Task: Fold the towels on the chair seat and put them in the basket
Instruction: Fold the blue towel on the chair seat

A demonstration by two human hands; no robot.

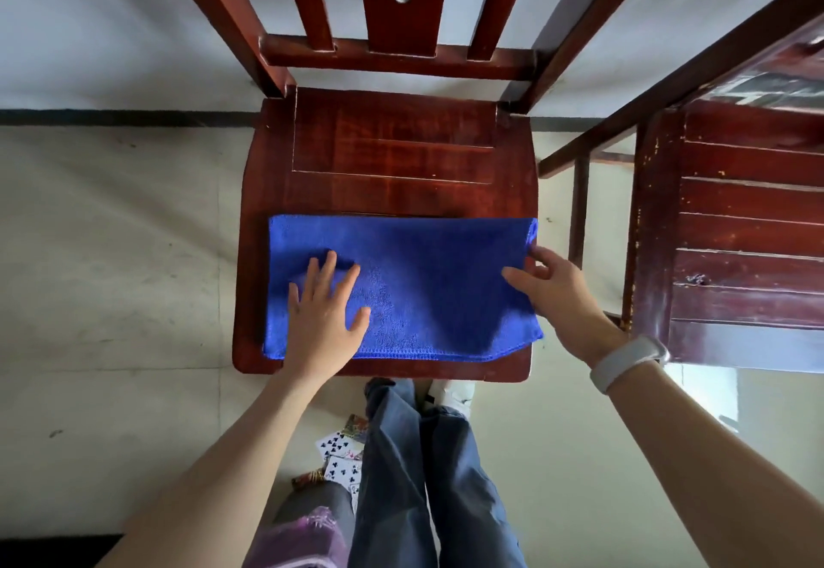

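Note:
A blue towel (423, 286), folded into a long rectangle, lies across the front half of the dark red wooden chair seat (392, 153). My left hand (323, 313) rests flat on the towel's left part, fingers spread. My right hand (557, 295) is at the towel's right edge, thumb on top of the cloth and fingers curled around the edge. No basket is in view.
A second dark wooden chair or bench (735, 233) stands close on the right. Playing cards (341, 456) lie on the pale floor by my legs, with a purple cloth (303, 536) at the bottom. The chair's back (397, 1) rises at the far side.

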